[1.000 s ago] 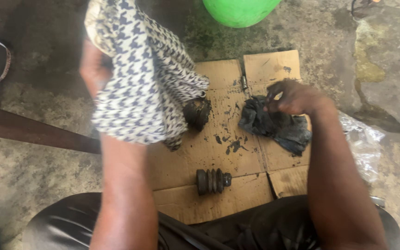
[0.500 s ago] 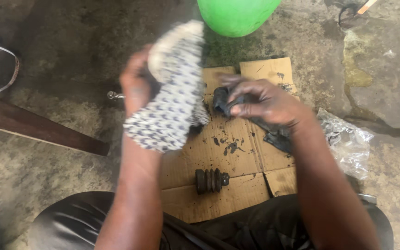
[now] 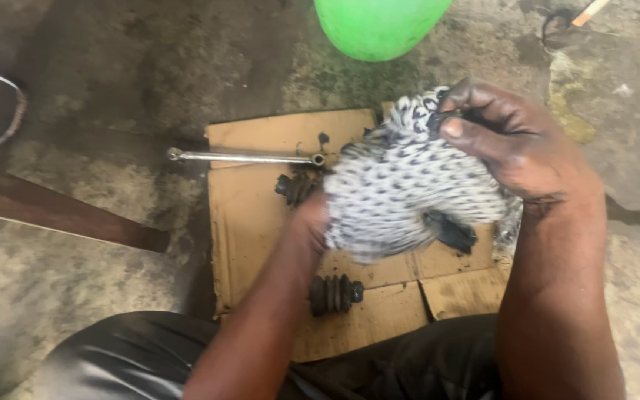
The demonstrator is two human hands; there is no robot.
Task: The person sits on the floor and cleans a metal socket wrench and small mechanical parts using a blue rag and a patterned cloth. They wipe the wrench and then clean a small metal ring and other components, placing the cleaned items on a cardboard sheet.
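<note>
Both hands (image 3: 509, 141) bunch patterned rag (image 3: 401, 185), lying left-right.

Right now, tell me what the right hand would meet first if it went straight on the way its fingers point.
The right hand already grips the black-and-white patterned cloth; going leftward, the cloth comes first, probably, as depth is unclear.

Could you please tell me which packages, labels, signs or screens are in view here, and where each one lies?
Flattened cardboard box: brown, greasy, opened flat on the concrete floor under both hands; no print can be made out.
Clear plastic bag: crumpled, at the cardboard's right edge, mostly hidden behind the right hand's wrist.
No labels, signs or screens show.
</note>
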